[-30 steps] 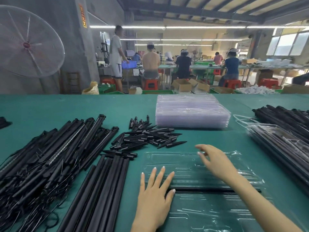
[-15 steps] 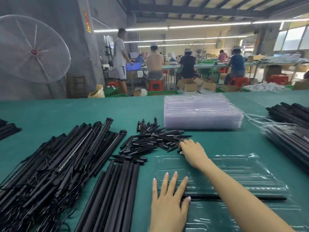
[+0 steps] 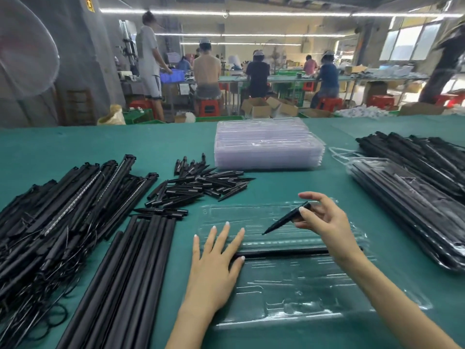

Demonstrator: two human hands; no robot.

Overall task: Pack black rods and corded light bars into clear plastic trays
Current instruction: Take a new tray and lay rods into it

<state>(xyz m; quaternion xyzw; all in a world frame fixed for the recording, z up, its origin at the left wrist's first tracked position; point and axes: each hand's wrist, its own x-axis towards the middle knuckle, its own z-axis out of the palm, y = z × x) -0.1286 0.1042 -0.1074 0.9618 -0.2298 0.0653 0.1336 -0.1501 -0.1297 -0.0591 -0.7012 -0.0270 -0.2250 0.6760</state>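
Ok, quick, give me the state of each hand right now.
Left hand: open, fingers straight, resting flat on the clear tray at the end of the long black rod.
Right hand: pinching a short black spike over the tray.

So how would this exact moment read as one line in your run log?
step: packing | right hand: pinches short black pointed spike over open clear plastic tray | left hand: flat on tray edge, touching long black rod

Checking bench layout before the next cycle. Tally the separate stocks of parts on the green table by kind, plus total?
Corded light bar piles: 1
Long rod bundles: 1
Short spike piles: 1
Empty tray stacks: 1
Open trays being filled: 1
Packed tray stacks: 1
Total: 6
The right hand pinches one spike.
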